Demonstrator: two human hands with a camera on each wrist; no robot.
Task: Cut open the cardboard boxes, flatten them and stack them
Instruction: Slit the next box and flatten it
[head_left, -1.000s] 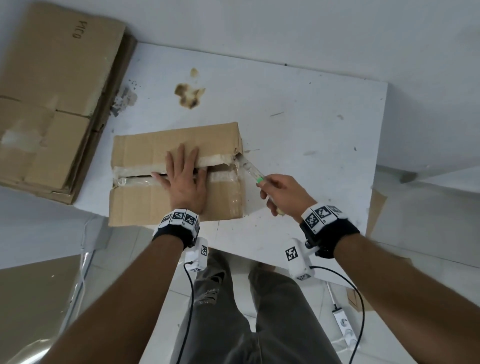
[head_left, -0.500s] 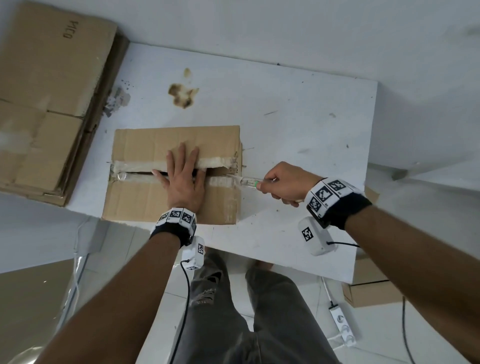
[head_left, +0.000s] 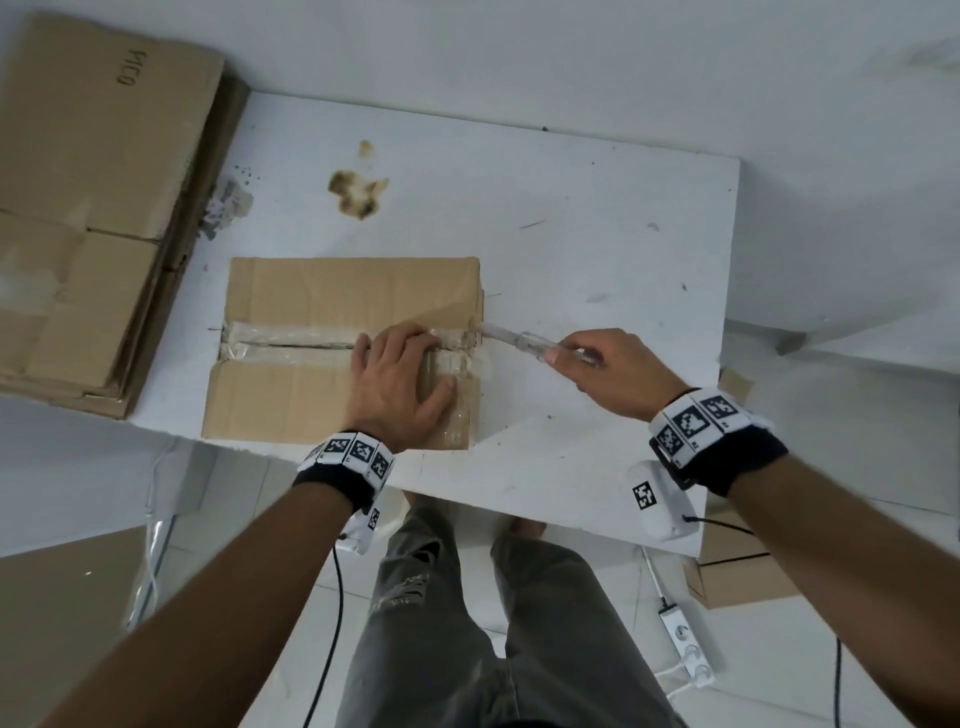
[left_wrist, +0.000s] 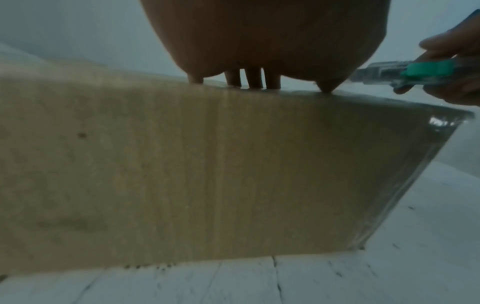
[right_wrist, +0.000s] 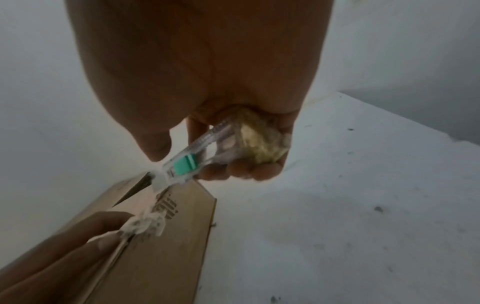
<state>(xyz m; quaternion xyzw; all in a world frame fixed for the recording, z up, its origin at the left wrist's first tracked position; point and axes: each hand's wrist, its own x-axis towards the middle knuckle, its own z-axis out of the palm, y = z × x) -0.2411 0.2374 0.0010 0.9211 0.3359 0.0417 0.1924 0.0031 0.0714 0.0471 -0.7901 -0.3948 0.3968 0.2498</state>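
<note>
A brown cardboard box lies on the white table, its top seam covered in clear tape and partly slit. My left hand lies flat on the box top near its right end, fingers over the seam. My right hand grips a clear utility knife with a green slider; its blade tip meets the taped seam at the box's right edge. In the left wrist view the box's side fills the frame, with the knife at the upper right.
A stack of flattened cardboard lies at the table's left edge. A brown stain marks the tabletop. On the floor to the right are another box and a power strip. My legs stand below the table's near edge.
My left hand slid right along the seam to the box's right end. My right hand shifted with the knife, and the blade now sits at the seam's right edge.
</note>
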